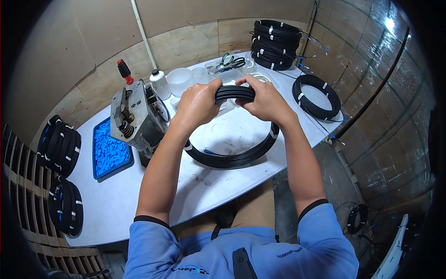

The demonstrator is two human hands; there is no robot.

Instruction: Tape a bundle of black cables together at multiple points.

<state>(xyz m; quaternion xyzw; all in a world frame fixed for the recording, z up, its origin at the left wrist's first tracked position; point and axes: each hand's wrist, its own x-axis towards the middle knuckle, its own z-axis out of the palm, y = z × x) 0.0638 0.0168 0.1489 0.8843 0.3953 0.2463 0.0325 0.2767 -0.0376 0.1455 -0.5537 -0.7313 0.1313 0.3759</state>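
Note:
A coil of black cable [230,160] stands tilted over the white table in front of me, its far side raised and its near side low. My left hand [199,103] grips the raised far side from the left. From the right, my right hand [265,100] closes round the same stretch, thumb and fingers on the strands. White ties bind the coil at its left and right sides. A blue-tipped cable end [210,152] shows inside the ring.
Left of me stand a metal press [139,116] and a blue tray [96,172] of small blue pieces. Behind my hands are a white bottle [159,84], tubs [179,81] and scissors [231,64]. Stacked coils [276,44] and a single coil [304,103] lie right; more coils [60,146] left.

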